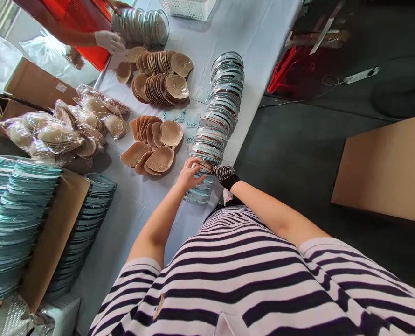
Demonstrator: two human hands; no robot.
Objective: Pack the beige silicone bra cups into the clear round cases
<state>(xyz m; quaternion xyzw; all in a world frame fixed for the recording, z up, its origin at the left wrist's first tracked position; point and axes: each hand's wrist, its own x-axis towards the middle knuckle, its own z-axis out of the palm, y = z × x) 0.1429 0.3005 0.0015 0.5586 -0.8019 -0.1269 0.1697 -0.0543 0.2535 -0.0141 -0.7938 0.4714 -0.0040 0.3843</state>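
Observation:
A long leaning row of clear round plastic cases [218, 116] runs along the right edge of the white table [249, 28]. My left hand [189, 173], bare, rests on the near end of that row, fingers curled over a case. My right hand [224, 173], in a dark dotted glove, grips the same near end from the right side. Tan silicone cup pads [158, 142] lie fanned out just left of my hands.
More fanned tan pads [162, 77] lie farther back. Bagged pads [58, 130] pile up at the left. Teal stacked cases [11, 210] fill a cardboard box at lower left. Another person's gloved hand [110, 41] reaches near a case stack [141, 25]. A white basket [188, 8] stands at the back.

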